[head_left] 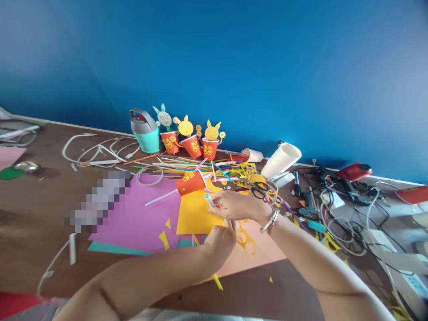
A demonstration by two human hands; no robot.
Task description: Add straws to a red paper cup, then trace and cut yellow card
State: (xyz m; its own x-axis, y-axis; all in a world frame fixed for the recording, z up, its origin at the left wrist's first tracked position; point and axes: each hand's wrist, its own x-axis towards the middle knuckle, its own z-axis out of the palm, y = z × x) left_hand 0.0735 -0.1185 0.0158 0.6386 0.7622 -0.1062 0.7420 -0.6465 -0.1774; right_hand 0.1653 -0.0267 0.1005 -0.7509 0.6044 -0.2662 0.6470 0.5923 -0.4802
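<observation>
My right hand (234, 206), with a silver bangle at the wrist, is closed round a white marker (210, 200) whose teal end points up and to the left. Just below and touching or nearly touching it, my left hand (219, 243) is curled, and whatever its fingers hold is hidden. Both hands are over a yellow sheet (194, 218) and a peach sheet (264, 249) with yellow cut-outs. A red paper cup (190, 183) with purple strips lies on its side beyond my hands. To the left spreads a purple sheet (140, 214).
Three red cups with paper animal heads (210, 149) stand by the wall, beside a teal container (149, 138). Colored sticks (180, 165), black scissors (259, 191) and a white paper roll (282, 160) lie behind my hands. Glue guns (306, 207) and tangled cables are at right.
</observation>
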